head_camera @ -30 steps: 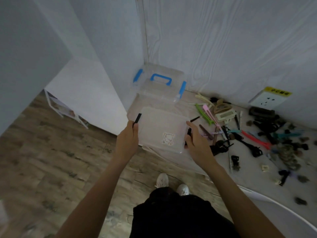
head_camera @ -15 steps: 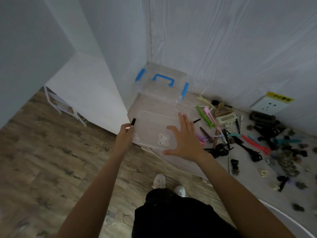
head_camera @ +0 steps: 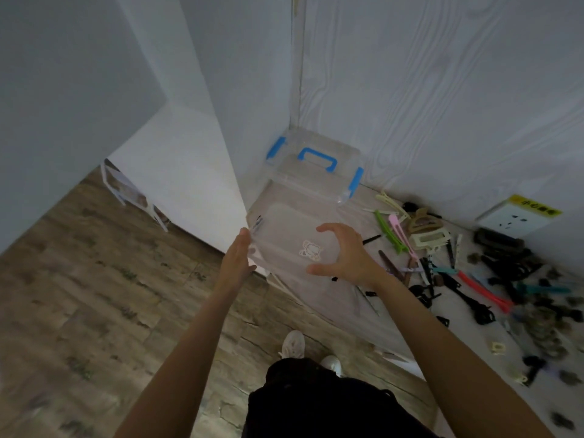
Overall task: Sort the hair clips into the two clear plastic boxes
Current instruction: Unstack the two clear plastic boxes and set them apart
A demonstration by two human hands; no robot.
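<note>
A person's left hand [head_camera: 235,262], fingers straight, and curled, empty right hand [head_camera: 343,256] flank a light, slippery clear lidded box [head_camera: 286,238] at the tabletop's left corner, best gripped by its side edges.

Both hands [head_camera: 344,260] at near clear box [head_camera: 284,235]; hair clips [head_camera: 442,263] right.

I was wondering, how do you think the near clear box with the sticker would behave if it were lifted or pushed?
The near box looks thin, clear and empty, so probably light and easily slid. Its smooth plastic may be slippery, hence likely both the left hand and right hand at its sides. Its walls might flex a little if squeezed.
</note>
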